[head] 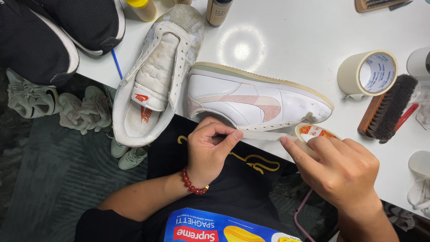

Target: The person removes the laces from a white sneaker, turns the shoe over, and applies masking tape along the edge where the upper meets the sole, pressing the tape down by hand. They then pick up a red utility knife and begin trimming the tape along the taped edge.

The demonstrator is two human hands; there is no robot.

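Left hand (208, 150) at near edge of the white counter (304, 40), fingers curled in, thumb and forefinger pinching the free end of a pale tape strip (264, 135). Red bead bracelet (192, 183) on that wrist. Right hand (340, 168) to the right, fingers bent and pressed together around a small tape roll (311, 131), mostly covering it; only the roll's top with its orange-printed core shows. Strip runs taut between the two hands, just beside the near side of a white sneaker (260, 101).

That sneaker lies on its side on the counter, toe pointing right, pale pink side stripe, cream sole facing far, grubby mark at the toe. Can't tell if the strip touches the shoe.

Second white sneaker (156, 76) left of it, opening up, dirty tongue, heel hanging over the counter's near edge.

Right side of counter: big roll of masking tape (368, 73) standing on edge, dark-bristled brush (389, 110) with wooden back just near of it. Far edge: yellow-capped bottle (142, 9), dark bottle (218, 11). Far left: black sneakers (53, 31). Blue stick (117, 64) pokes out by the dirty sneaker.

Floor at left: grey-green sneakers (58, 105) on a dark rug.
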